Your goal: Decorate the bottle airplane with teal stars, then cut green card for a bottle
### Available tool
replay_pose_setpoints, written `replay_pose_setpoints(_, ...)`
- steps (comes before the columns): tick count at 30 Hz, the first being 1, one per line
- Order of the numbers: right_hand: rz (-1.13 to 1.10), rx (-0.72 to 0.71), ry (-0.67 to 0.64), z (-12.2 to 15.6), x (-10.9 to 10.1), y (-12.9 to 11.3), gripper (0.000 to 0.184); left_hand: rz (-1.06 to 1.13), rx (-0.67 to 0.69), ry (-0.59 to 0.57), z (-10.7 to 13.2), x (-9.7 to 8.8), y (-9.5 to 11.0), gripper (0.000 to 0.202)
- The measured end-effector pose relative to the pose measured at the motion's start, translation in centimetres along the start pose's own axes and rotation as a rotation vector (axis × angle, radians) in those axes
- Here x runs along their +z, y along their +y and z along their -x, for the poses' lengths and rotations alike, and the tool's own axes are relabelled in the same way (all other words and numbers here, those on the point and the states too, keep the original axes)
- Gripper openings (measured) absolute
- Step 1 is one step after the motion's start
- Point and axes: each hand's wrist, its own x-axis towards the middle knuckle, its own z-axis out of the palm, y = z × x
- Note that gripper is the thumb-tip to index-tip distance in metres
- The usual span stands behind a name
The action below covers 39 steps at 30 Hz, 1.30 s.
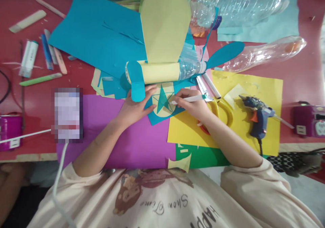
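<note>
A marker (193, 99) with a white barrel is pinched in my right hand (190, 102). Its tip rests at the right side of a green star (161, 101) drawn on a pale yellow paper piece (166, 111). My left hand (138, 106) lies with fingers spread at the left edge of that piece. Just above is a plastic bottle (186, 69) on its side, wrapped in pale yellow paper (162, 72). Blue paper shapes sit at both ends of the bottle, and the left one (137, 85) overlaps my left fingers. A large yellow paper wing (165, 24) extends upward from it.
Purple (142, 143) and yellow paper (188, 133) lie beneath my arms. A glue gun (260, 119) and yellow-handled scissors (224, 111) are on the right. Left are a phone (67, 114) with a white cable and several markers (29, 58). Plastic bottles (248, 6) lie at the back right.
</note>
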Motion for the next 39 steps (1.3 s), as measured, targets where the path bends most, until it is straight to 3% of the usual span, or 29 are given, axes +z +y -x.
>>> replay_pose_setpoints(10,0.046,-0.028,0.033,0.06,0.05,0.19,0.017,0.017,0.006,0.006,0.03,-0.06,0.01,0.044)
replay_pose_setpoints(22,0.074,-0.033,-0.122,0.25,-0.01,0.14,0.020,-0.007,0.002,0.001,-0.06,0.01,-0.08,0.045)
replay_pose_setpoints(39,0.098,-0.009,0.008,0.21,0.08,0.07,0.017,0.015,0.006,-0.002,-0.01,-0.06,0.00,0.044)
